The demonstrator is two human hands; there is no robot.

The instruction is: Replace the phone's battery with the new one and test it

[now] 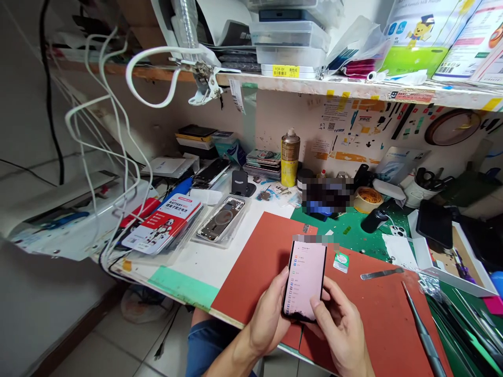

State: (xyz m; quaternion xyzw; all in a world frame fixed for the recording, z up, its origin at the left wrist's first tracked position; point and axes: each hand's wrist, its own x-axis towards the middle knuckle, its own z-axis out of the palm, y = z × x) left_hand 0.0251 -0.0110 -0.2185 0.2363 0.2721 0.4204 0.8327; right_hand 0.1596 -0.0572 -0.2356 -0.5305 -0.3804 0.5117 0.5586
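A smartphone (pixel 304 275) with its screen lit, showing a list with small coloured icons, is held above the reddish-brown mat (pixel 251 262). My left hand (pixel 269 314) grips its left edge and lower left side from beneath. On the opposite side, my right hand (pixel 341 324) has its fingers curled round the right edge, and the thumb lies on the lower right part of the screen. Just right of the phone lies a small green and white item (pixel 341 263). Farther right is a flat metal tool (pixel 381 273).
Tweezers (pixel 422 327) and other slim tools lie at the right. A white box (pixel 477 267) holds a dark phone. An opened phone (pixel 221 219) and red-and-white battery packages (pixel 167 222) sit at the left. A shelf (pixel 353 90) overhangs the back, with white cables hanging left.
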